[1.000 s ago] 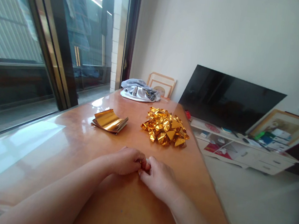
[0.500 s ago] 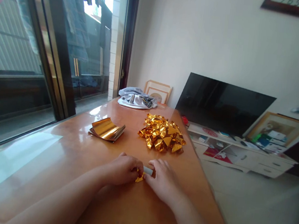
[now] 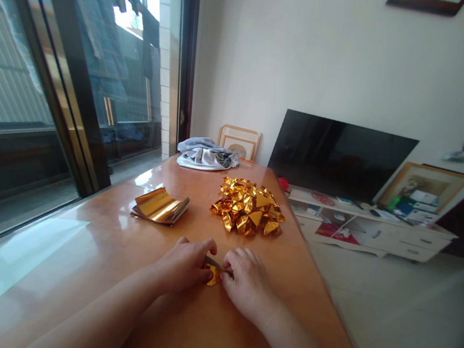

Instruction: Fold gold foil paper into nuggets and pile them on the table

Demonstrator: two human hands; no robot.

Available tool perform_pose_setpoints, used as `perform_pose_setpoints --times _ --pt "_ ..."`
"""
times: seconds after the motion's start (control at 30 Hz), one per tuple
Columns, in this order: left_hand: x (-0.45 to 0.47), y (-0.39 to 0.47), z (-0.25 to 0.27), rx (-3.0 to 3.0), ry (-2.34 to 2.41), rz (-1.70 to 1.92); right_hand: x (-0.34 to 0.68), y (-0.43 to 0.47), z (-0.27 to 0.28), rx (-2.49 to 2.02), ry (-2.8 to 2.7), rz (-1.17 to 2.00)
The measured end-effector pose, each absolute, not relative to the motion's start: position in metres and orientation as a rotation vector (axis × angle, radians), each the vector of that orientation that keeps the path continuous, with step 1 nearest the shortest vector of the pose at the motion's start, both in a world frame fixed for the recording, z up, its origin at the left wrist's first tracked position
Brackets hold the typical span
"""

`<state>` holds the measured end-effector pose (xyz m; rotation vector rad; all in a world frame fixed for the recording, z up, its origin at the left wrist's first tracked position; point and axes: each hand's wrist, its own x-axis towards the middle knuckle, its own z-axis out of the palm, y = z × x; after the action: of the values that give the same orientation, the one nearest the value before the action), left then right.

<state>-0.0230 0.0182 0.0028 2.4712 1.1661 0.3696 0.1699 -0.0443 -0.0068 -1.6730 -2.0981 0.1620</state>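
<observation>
The small, partly folded piece of gold foil paper with a dull grey back [image 3: 214,276] lies between the two hands, over the near part of the glossy orange-brown table [image 3: 193,331]. Its long axis seems to be the thin grey edge, which runs from the left hand [image 3: 188,265] across to the right hand [image 3: 248,279], dipping slightly toward the person at its right end, while the gold face shows on the near side of that edge. Both hands are on it, close together but with a narrow gap between them: the left has its thumb at the paper's left end, index finger arched above, and the right pinches the opposite end. Neither is clearly nearer, though more of the gold lies by the left thumb; the exact grip of the hidden fingertips cannot be told. Beyond the left hand, well apart from it, rests a stack of curled rectangular gold foil sheets [image 3: 160,208]; beyond the right sits a heap of shiny, pointed gold foil shapes [image 3: 248,208]. Farther off, at the table's far end, is a bundle of pale grey cloth [image 3: 205,157].
</observation>
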Motion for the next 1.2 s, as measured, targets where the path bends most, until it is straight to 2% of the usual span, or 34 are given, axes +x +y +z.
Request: perform_pose_setpoints --times 0.5,0.9,1.2 --pt "-0.033 0.023 0.009 2.392 1.126 0.265 0.169 -0.047 -0.006 -1.685 -2.155 0.121" --pt "-0.033 0.022 0.019 2.641 1.201 0.267 0.169 -0.050 -0.002 -1.681 -2.250 0.050" --pt "-0.032 0.021 0.020 2.626 1.232 0.254 0.170 -0.049 -0.004 -1.706 -2.200 0.173"
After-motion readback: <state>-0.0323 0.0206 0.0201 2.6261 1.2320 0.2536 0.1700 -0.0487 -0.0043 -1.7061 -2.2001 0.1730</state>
